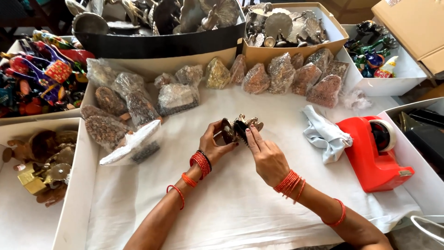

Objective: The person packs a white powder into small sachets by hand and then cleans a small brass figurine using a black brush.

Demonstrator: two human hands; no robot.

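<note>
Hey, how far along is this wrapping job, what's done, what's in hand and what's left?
Done: a row of plastic-wrapped pieces along the far edge and more wrapped bundles at left. In hand: the left hand and right hand hold one small bare metal figurine over the white cloth. Left: many unwrapped metal figures in the cardboard box. The red tape dispenser sits untouched at right.
</note>
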